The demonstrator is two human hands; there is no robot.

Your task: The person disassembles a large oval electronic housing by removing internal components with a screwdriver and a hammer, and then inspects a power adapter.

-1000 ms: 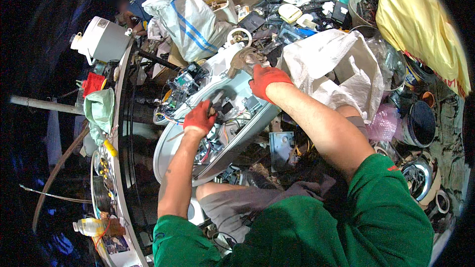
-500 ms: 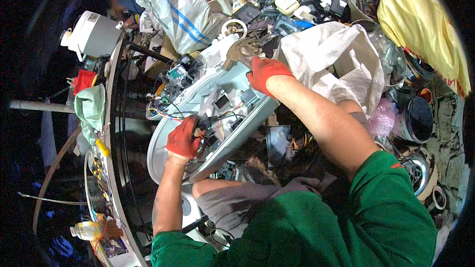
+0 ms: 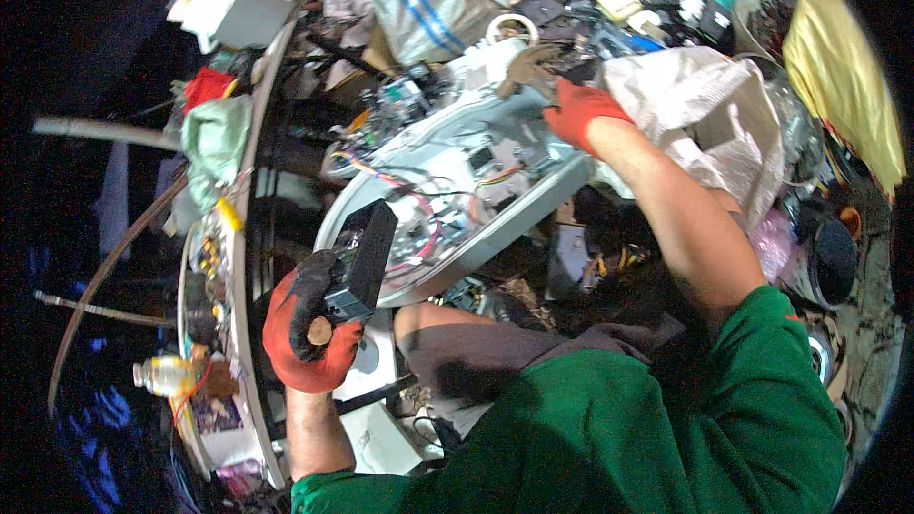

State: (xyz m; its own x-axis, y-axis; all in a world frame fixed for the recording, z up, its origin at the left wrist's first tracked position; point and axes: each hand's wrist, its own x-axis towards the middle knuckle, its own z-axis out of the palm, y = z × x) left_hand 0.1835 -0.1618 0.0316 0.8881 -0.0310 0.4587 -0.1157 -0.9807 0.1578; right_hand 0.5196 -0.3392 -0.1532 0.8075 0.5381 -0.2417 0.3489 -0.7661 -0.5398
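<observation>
My left hand (image 3: 314, 324), in a red and black glove with a bare thumb tip, is closed around a black box-shaped electronic part (image 3: 362, 257) with metal sockets along one side. It holds the part off the near left end of a long, pale grey plastic housing (image 3: 457, 262). Coloured wires (image 3: 424, 214) and small electronic parts lie inside the housing. At the far right end of that housing, my right hand (image 3: 586, 116) in a red glove is closed on a brown hammer-like tool (image 3: 528, 71); its handle is hidden.
A white woven sack (image 3: 666, 114) stands open at the right. Heaped electronic scrap (image 3: 628, 9) lies behind, beside another white sack (image 3: 405, 0) with blue stripes. A curved table edge (image 3: 252, 171) runs down the left, with a white jug (image 3: 233, 5) at its far end.
My left hand has moved out of the housing toward the lower left, lifting the black part. The right hand stays by the far end with the tool. The whole view has shifted.
</observation>
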